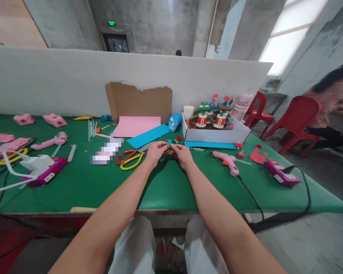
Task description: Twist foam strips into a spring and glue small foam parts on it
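Both hands meet over the middle of the green table. My left hand [156,151] and my right hand [183,153] pinch a small blue-green piece [169,144] between their fingertips. Its exact shape is too small to tell. Just left of my left hand lie scissors [133,158] with red and yellow handles. Behind the hands is a blue paper strip [150,136], with a crumpled blue bundle [174,122] beyond it. A dark green coiled strip and a small red roll [178,138] sit close behind my right hand.
A white box [214,136] of paper-cup figures stands back right. Pink glue guns [228,160] lie right and left, near purple power strips [282,173]. Pink paper [137,126] leans by a cardboard piece [143,104]. A person [322,102] sits far right beside red chairs [298,118].
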{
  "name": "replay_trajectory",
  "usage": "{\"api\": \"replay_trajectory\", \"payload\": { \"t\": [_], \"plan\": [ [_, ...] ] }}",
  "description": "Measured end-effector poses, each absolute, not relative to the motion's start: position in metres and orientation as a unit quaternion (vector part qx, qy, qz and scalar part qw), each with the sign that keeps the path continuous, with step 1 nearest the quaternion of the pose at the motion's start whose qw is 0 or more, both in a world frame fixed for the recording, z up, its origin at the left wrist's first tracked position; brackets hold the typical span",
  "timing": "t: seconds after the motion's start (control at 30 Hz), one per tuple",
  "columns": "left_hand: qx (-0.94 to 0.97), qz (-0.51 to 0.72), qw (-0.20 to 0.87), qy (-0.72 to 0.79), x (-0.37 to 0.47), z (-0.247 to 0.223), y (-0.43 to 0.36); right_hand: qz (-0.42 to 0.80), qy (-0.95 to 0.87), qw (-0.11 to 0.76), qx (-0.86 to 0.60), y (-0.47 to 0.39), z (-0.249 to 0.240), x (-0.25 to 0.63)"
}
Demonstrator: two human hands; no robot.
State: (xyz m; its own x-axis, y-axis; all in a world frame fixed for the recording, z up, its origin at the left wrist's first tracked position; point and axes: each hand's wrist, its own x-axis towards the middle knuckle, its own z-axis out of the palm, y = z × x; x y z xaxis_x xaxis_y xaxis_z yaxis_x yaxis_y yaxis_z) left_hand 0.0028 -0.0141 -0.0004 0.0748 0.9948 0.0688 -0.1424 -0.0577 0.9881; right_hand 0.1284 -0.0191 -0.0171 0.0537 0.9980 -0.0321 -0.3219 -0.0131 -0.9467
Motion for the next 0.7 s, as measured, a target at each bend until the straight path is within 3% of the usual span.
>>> {"api": "replay_trajectory", "payload": {
  "t": [0.23, 0.7],
  "plan": [
    [0.5, 0.53, 0.53, 0.433, 0.0054, 0.0013, -0.0169, 0.533, -0.387, 0.605, -0.448, -0.0202, -0.0144, 0.1275],
    [0.53, 0.524, 0.507, 0.432, 0.0035, -0.0016, -0.014, 0.577, -0.389, 0.589, -0.41, -0.025, -0.0094, 0.1272]
  ]
}}
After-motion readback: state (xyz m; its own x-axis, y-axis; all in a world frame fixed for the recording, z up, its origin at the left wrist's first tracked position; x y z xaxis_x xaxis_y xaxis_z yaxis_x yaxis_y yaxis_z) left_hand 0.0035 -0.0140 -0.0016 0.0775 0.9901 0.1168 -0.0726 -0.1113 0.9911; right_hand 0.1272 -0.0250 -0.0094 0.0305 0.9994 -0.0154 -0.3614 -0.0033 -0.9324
